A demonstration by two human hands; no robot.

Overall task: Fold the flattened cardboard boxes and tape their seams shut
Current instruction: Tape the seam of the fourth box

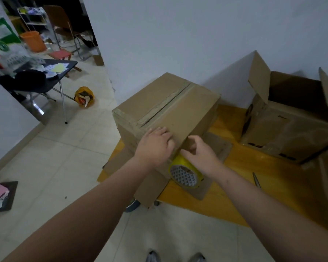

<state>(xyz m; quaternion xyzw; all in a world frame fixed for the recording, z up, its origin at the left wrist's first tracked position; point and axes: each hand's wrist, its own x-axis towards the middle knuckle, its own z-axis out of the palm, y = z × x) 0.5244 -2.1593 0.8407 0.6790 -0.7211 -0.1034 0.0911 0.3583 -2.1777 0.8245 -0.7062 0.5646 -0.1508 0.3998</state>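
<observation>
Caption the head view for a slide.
Left hand presses on the cardboard box while the right hand holds the yellow tape roll.

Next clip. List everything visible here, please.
platform: 1, yellow, low, floor right
closed cardboard box: 1, brown, centre, on platform
open cardboard box: 1, brown, right, by wall
tape roll: 1, yellow, against closed box's near side
scissors: 1, grey, platform, right of tape roll
bucket: 1, orange, far left
folding table: 1, black, left
bag: 1, yellow, floor beside table
left hand: 1, pressing box's near edge
right hand: 1, box's near corner, grip unclear
</observation>
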